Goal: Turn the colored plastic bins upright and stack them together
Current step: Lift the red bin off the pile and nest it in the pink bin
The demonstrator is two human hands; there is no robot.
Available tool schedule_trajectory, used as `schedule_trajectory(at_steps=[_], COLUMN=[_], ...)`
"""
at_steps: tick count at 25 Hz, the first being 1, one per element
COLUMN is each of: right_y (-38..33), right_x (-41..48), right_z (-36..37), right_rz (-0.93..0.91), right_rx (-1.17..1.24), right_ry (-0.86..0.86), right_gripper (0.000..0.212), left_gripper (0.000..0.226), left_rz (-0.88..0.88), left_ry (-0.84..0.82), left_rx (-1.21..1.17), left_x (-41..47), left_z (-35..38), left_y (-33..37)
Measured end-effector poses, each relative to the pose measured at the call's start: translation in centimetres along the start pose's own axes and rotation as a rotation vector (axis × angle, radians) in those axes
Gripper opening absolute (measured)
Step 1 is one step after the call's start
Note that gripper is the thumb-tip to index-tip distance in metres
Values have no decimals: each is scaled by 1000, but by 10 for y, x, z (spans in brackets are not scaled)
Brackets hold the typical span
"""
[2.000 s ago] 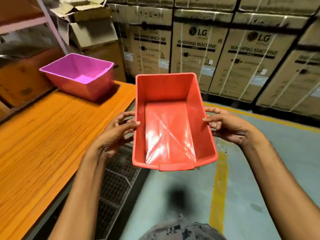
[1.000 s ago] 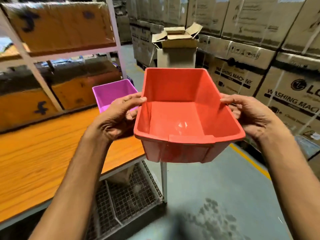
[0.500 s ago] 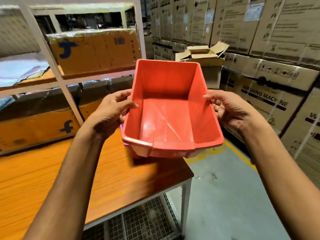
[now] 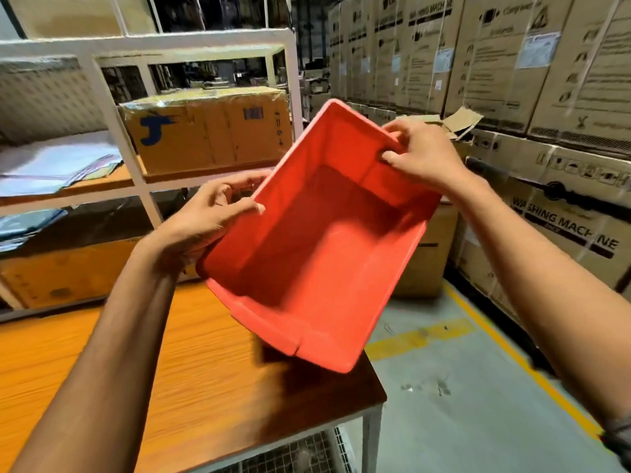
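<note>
The red bin is tilting at the centre of the frame, its opening facing the camera, above the orange table; the left hand is clasping its left rim; the right hand is pinching its upper-right rim.

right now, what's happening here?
A person holds a red bin in the air with both hands, over the corner of a wooden table. The left hand grips one long rim, the right hand the opposite rim near the far end. The bin is empty, tilted with its opening toward the camera. No second bin is in view, so nothing is stacked yet.
</note>
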State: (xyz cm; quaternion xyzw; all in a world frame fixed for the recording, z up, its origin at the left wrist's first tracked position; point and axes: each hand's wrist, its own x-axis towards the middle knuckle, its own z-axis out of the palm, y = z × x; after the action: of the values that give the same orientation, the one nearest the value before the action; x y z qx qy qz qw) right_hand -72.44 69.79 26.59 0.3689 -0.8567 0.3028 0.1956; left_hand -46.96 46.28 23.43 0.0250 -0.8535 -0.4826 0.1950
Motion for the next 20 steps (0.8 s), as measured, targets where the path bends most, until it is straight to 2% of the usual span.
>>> schedule_trajectory(at_steps=[2,3,5,7,11,15,17,20], right_y=[-3,-2,3,8,21,32,33,19], right_x=[14,19,22,24,19,6,0,-13], right_z=[1,3,8,15,28,46,59,75], right_rz=[-64,-51,38,164,354,571,710,803], right_rx=[-83,-97,-73,26,166,421,671,999], right_ry=[-121,-115,-7,82,109,134,140,138], right_gripper=[35,33,34,37,35,34,38,30], left_gripper=[47,46,47,50,47,45,48,59], left_rz=[25,42,79,103,155,86,71,0], left_ry=[-21,45,277,488,776,974,1017,873], left_rx=[69,166,350,435,466,385,337,87], left_x=[8,16,29,39,47,41,41,49], left_z=[0,0,-1,-1,6,39,56,78], left_y=[5,6,6,6,1,-4,-11,-26])
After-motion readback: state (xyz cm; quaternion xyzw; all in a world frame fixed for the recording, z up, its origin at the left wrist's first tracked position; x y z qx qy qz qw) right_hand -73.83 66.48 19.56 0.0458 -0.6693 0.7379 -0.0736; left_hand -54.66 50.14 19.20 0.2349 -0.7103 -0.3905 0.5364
